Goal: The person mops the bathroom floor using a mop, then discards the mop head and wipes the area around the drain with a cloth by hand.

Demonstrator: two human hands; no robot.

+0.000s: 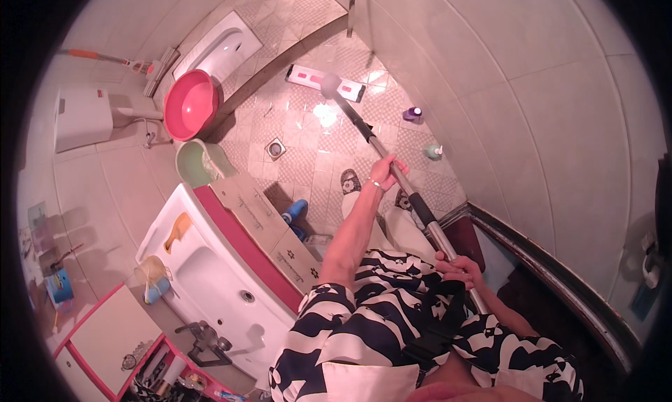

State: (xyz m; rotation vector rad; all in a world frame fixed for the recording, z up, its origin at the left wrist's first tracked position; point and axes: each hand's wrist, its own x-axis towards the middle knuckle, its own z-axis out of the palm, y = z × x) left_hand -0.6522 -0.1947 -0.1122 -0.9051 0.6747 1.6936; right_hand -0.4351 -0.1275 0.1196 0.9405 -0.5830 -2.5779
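Note:
A flat mop with a long metal pole [386, 152] runs slantwise across the view. My left hand [388, 172], a bracelet at its wrist, grips the middle of the pole. Lower down, close to my body, my right hand [462, 269] is closed around the same pole. The wide white and pink mop head [325, 83] lies on the wet-looking tiled floor [299, 163], below the raised step. Beyond my feet the floor has a square drain [275, 149]. A purple bottle [412, 114] and a green pump bottle [433, 151] stand by the right wall.
At left are a white washbasin [210, 276] on a cabinet, a green bucket [193, 163] and a red basin [190, 105]. A squat toilet [226, 50] is set in the raised step. Another mop [105, 59] leans there. Blue bottles [295, 211] stand by the cabinet; a door threshold [546, 281] lies at right.

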